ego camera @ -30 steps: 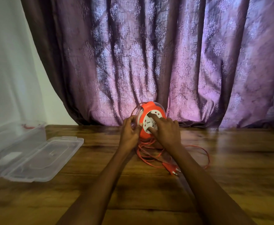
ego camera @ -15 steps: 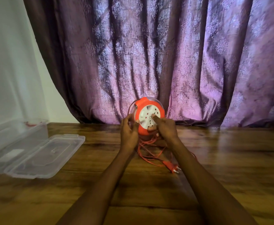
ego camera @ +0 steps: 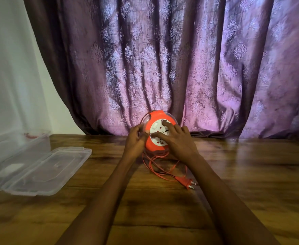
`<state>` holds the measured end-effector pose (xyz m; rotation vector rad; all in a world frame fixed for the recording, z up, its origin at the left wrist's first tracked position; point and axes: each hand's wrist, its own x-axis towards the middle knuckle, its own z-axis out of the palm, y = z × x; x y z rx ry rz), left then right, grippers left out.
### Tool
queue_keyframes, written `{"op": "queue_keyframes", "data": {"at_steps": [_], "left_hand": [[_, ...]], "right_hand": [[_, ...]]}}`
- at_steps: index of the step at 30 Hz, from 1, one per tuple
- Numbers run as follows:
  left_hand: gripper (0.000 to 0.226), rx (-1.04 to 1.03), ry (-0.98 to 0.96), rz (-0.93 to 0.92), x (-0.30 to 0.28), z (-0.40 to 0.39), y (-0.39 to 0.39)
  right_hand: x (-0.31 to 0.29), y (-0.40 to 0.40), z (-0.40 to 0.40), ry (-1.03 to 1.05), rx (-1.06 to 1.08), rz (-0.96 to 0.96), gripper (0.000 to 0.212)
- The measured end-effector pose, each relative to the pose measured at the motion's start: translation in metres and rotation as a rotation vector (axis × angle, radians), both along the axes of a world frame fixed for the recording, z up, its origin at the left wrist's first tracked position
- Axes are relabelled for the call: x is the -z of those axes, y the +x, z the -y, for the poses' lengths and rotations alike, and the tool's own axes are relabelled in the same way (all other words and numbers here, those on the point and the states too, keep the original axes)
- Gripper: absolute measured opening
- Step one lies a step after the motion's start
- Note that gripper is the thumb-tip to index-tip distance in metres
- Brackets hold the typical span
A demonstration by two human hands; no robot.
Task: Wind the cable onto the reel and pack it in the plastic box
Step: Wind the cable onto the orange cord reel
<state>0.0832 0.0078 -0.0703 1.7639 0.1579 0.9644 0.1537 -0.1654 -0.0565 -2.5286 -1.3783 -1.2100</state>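
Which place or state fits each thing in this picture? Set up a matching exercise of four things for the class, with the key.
Things:
1. reel
2. plug
3. lid
4. curtain

Places or states:
A. hangs behind the table
B. lies flat at the left, beside the box
C. held upright between both hands
D. lies on the table at the loose end of the cable

Pairs: 1-C, 2-D, 3-B, 4-A
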Motion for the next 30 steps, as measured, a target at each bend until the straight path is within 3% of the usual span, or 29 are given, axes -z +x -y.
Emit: {"op": "queue_keyframes", "data": {"at_steps": [4,8,12,16,19,22,24,28,30], "left_hand": [[0.032,-0.019,0.078,0.050,0.001,0.017,0.002],[0.034,-0.101,0.128,0.123,0.008,0.035,0.005],[0.039,-0.112,0.110,0.151,0.014,0.042,0.005],[0.038,-0.101,0.152,0.206,0.021,0.052,0.004],[0.036,-0.112,0.168,0.222,0.023,0.055,0.004],[0.040,-0.103,0.073,0.227,0.017,0.049,0.004],[0.041,-0.086,-0.060,0.206,0.011,0.038,0.003],[0.028,0.031,-0.296,0.162,0.002,0.016,0.004],[0.023,0.123,-0.319,0.113,-0.003,0.009,0.001]], "right_hand": [[0.003,0.003,0.002,0.169,0.111,0.012,0.058],[0.004,-0.001,0.000,0.393,0.122,-0.156,0.056],[-0.002,-0.012,-0.015,0.795,0.126,-0.716,0.064],[-0.014,-0.016,-0.023,1.409,-0.161,-1.486,0.048],[-0.014,-0.014,-0.020,1.499,-0.209,-1.684,0.047],[-0.015,-0.012,-0.019,1.395,-0.256,-1.620,0.047],[-0.014,-0.010,-0.018,1.218,-0.251,-1.454,0.039],[-0.001,-0.001,-0.008,0.675,-0.031,-0.491,0.016],[0.001,0.004,-0.004,0.429,-0.139,-0.191,0.035]]}}
